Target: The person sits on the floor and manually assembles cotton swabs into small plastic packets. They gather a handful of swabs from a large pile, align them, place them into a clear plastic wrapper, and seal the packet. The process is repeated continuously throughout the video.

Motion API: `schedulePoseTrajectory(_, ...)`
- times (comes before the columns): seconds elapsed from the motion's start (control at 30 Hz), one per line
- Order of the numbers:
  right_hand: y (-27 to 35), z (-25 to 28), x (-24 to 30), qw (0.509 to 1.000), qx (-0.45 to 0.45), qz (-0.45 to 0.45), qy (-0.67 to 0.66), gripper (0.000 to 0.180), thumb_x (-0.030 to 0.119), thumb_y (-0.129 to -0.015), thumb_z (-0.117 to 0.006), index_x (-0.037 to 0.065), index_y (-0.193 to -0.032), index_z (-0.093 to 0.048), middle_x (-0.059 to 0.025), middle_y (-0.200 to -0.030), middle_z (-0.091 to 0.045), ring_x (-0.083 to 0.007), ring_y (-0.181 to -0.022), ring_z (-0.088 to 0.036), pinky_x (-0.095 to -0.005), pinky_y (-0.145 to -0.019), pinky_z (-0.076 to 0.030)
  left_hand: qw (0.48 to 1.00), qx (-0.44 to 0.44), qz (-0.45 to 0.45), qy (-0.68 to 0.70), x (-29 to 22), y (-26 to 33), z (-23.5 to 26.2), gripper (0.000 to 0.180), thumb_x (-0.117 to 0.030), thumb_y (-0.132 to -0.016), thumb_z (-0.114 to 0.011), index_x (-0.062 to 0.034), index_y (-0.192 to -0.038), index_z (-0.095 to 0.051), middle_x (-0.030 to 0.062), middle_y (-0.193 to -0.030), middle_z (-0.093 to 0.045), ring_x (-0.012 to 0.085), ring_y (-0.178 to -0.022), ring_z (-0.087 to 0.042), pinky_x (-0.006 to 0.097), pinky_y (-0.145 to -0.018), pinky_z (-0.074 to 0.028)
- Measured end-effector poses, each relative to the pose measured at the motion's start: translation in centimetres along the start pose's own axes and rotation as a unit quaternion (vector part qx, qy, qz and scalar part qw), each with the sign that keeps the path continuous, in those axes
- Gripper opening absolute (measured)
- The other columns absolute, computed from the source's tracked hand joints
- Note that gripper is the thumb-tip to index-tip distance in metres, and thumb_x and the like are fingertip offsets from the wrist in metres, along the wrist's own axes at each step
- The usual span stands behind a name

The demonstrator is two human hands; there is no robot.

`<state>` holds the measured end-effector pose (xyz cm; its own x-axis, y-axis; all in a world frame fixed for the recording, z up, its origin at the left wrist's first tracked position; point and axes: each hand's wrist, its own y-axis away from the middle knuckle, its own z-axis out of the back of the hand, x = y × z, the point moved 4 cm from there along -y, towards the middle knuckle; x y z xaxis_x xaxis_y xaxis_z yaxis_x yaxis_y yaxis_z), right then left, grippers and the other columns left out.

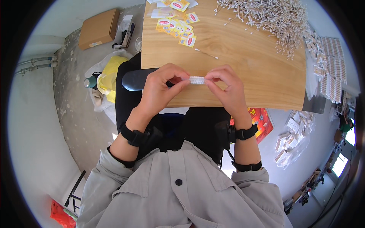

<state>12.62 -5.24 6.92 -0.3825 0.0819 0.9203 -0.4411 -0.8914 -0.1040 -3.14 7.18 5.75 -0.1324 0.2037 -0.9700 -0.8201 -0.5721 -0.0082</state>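
Observation:
Between my two hands, over the near part of the wooden table [228, 91], is a small packet of cotton swabs [197, 80], its rows of white tips showing. My left hand [161, 85] pinches its left end between thumb and fingers. The right end sits in the pinch of my right hand [227, 85]. One loose cotton swab [206, 53] lies on the table beyond my hands. Farther off to the left are scattered yellow and white cards [176, 27] with red ovals. A large heap of loose cotton swabs [272, 21] covers the far right.
A dark rounded object [137, 79] juts past the table's left edge beside my left wrist. Stacked swab packs [331, 62] stand at the right, and a clear bag of packs [294, 135] lies lower. On the left floor are a cardboard box [99, 29] and a yellow bag [112, 76].

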Motion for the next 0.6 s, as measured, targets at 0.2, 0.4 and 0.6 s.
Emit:
schedulePoseTrajectory(0.2, -0.04, 0.01, 0.19, 1.000, 0.004, 0.004, 0.009, 0.008, 0.001, -0.082, -0.071, 0.001, -0.089, -0.067, -0.0077, -0.089, -0.062, -0.0198, -0.082, -0.062, -0.0304, -0.070, -0.050, 1.000, 0.002, -0.006, -0.008, -0.32, -0.04, -0.03, 0.011, 0.003, -0.084, -0.071, -0.0007, -0.094, -0.068, 0.0069, -0.100, -0.068, 0.0115, -0.084, -0.063, 0.025, -0.075, -0.051)
schedulePoseTrajectory(0.4, -0.01, -0.09, -0.06, 1.000, 0.008, -0.002, 0.003, 0.009, 0.000, -0.081, -0.072, 0.002, -0.089, -0.067, -0.0076, -0.090, -0.063, -0.0199, -0.082, -0.062, -0.0302, -0.071, -0.050, 1.000, 0.009, -0.003, -0.014, -0.23, -0.14, -0.06, 0.011, 0.004, -0.084, -0.071, -0.0013, -0.093, -0.068, 0.0062, -0.098, -0.067, 0.0103, -0.081, -0.061, 0.024, -0.070, -0.049)
schedulePoseTrajectory(0.6, 0.05, -0.11, -0.19, 0.999, -0.018, -0.015, -0.024, 0.011, 0.001, -0.080, -0.073, 0.002, -0.088, -0.068, -0.0076, -0.089, -0.062, -0.0199, -0.082, -0.062, -0.0305, -0.072, -0.050, 0.999, -0.010, 0.029, -0.026, -0.51, -0.25, 0.01, 0.014, 0.003, -0.083, -0.072, -0.0031, -0.095, -0.068, 0.0040, -0.097, -0.064, 0.0067, -0.074, -0.054, 0.021, -0.062, -0.041)
